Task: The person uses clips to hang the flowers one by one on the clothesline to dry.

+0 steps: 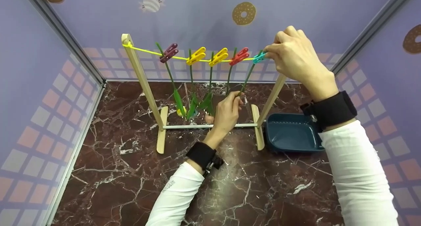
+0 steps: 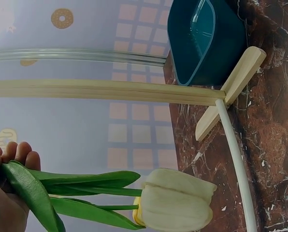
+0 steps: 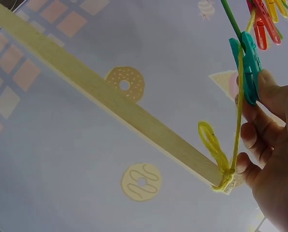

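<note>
My right hand (image 1: 296,56) pinches a teal clothespin (image 3: 250,67) between thumb and fingers, near the right end of a yellow string (image 1: 144,50). The clothespin sits on the string, and a green stem passes at its tip. Lower down, my left hand (image 1: 227,111) grips that stem (image 1: 248,78). In the left wrist view a white tulip (image 2: 175,199) hangs bloom-down beyond the left hand, with green leaves (image 2: 86,179). Along the string, a purple clothespin (image 1: 169,53), two yellow clothespins (image 1: 196,56) and a red clothespin (image 1: 239,56) hold other stems hanging down.
The string is tied to a wooden stand with a left post (image 1: 143,78), a right post (image 1: 273,96) and a white crossbar (image 1: 187,127). A dark blue basin (image 1: 292,134) stands right of the stand on the marbled floor (image 1: 125,183). Patterned walls surround the place.
</note>
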The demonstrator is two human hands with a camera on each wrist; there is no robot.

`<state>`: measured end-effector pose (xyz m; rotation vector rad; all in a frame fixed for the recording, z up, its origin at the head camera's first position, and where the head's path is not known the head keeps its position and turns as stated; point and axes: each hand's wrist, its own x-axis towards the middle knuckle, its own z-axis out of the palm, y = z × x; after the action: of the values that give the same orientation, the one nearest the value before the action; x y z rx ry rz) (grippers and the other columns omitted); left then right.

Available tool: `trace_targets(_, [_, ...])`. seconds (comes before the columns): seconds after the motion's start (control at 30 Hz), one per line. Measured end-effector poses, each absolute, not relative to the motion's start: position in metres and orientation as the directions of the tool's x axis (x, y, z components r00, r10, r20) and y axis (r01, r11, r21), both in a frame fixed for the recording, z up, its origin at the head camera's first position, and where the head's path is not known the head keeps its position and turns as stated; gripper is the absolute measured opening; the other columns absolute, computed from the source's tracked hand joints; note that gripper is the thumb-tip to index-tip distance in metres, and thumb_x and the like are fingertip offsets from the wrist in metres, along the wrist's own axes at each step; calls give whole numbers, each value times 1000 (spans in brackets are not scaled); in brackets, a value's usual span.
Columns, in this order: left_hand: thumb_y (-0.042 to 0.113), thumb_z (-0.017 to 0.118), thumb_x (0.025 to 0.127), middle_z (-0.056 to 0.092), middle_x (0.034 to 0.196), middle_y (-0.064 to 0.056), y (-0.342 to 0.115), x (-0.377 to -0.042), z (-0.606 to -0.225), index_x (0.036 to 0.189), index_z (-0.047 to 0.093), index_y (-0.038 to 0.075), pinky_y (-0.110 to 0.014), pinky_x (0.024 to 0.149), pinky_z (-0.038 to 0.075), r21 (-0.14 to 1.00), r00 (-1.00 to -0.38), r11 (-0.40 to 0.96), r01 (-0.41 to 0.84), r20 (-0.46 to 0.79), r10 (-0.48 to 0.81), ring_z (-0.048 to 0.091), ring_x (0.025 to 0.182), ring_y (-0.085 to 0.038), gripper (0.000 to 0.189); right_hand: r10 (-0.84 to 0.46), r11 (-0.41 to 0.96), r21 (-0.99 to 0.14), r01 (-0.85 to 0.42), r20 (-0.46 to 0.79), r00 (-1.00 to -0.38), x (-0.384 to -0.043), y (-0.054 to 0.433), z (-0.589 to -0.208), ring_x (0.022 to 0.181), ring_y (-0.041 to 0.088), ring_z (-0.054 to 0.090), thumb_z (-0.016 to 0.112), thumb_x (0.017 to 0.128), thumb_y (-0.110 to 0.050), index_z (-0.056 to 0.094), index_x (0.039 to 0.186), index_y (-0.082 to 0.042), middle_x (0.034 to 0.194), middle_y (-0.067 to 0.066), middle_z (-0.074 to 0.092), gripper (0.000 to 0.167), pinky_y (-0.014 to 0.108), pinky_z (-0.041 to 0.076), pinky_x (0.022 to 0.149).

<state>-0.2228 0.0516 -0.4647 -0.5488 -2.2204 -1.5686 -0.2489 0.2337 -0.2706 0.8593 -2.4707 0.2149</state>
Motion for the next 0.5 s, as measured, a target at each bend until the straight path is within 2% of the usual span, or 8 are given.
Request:
trace_targets(0.3, [9, 47, 104, 72, 89, -12, 52, -222, -463, 115, 65, 0, -16, 72, 56, 811, -872, 325, 487, 472, 130, 72, 77, -21, 22, -544, 804, 30, -594, 443, -713, -248, 231, -268, 85, 35, 43, 63, 96, -14, 76, 107, -4, 90, 18, 61, 21, 41, 27, 72])
trace_targets(0.5, [13, 47, 105, 74, 96, -8, 53, -221, -457, 117, 65, 4, -25, 81, 57, 779, -873, 396, 486, 450, 187, 72, 91, -19, 23, -527, 803, 7, -595, 474, -705, -243, 233, -271, 92, 36, 46, 62, 97, -16, 72, 118, -6, 101, 19, 64, 26, 42, 26, 75])
